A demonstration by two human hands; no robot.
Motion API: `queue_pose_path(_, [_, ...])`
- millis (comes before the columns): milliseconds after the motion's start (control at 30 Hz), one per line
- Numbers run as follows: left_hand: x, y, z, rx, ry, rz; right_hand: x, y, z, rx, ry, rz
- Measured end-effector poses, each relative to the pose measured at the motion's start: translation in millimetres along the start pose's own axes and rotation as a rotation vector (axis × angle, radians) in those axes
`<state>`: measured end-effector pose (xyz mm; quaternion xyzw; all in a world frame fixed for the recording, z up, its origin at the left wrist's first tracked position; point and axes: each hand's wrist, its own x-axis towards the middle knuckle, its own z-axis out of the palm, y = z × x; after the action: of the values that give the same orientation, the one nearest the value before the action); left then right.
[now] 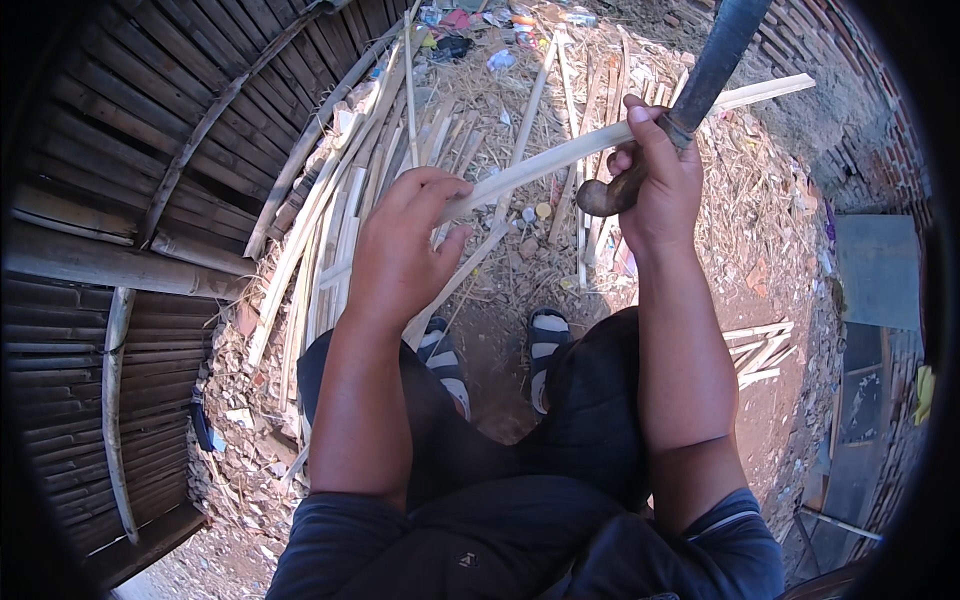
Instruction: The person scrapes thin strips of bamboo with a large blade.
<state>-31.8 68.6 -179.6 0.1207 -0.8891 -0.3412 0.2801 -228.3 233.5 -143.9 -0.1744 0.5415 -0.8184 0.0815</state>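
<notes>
A long pale bamboo strip (560, 156) slants up from left to right in front of me. My left hand (405, 230) is curled loosely around its lower left part, the fingers partly hidden. My right hand (665, 190) grips a machete by its brown, hooked handle (603, 196). The machete's dark, broad blade (722, 55) points up and away, running out at the top of the view. The strip passes by the right thumb and fingers, close to the base of the blade, and its far end sticks out beyond it.
Many bamboo strips (330, 240) lie piled at the left, with others (535, 105) ahead and a small bundle (762, 350) at the right. Shavings and litter cover the ground. A slatted bamboo wall (100, 180) stands at left, a brick wall (850, 90) at right. My sandalled feet (545, 345) are below.
</notes>
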Motion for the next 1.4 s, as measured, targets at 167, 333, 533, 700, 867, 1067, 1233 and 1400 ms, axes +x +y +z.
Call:
queue_pose_path(167, [0.9, -3.1, 2.3, 0.017, 0.082, 0.086, 1.9, -0.7, -2.9, 0.044, 0.003, 0.022])
queue_pose_path(333, [-0.4, -5.9, 4.7, 0.035, 0.139, 0.131, 3.6, -0.1, -5.7, 0.072, 0.006, 0.020])
queue_pose_path(533, [0.9, -2.3, 4.4, 0.027, 0.160, 0.136, 4.2, -0.2, -7.3, 0.079, 0.010, 0.033])
queue_pose_path(700, [0.6, -5.4, 6.5, 0.020, 0.168, 0.134, 3.0, -1.2, -5.3, 0.090, 0.014, 0.029])
queue_pose_path(867, [1.0, -2.3, 3.4, 0.063, 0.198, 0.175, 3.3, -1.7, -5.3, 0.094, 0.009, 0.030])
queue_pose_path(1067, [1.0, 1.0, 2.8, 0.039, 0.229, 0.199, 3.8, -2.1, -5.3, 0.095, 0.012, 0.021])
queue_pose_path(1233, [-0.6, -2.5, 1.7, -0.010, 0.210, 0.203, 5.9, -2.3, -6.2, 0.072, 0.032, 0.013])
queue_pose_path(1400, [-2.3, -11.3, -6.3, -0.140, 0.263, 0.089, 11.8, -4.0, -15.5, 0.060, 0.052, 0.011])
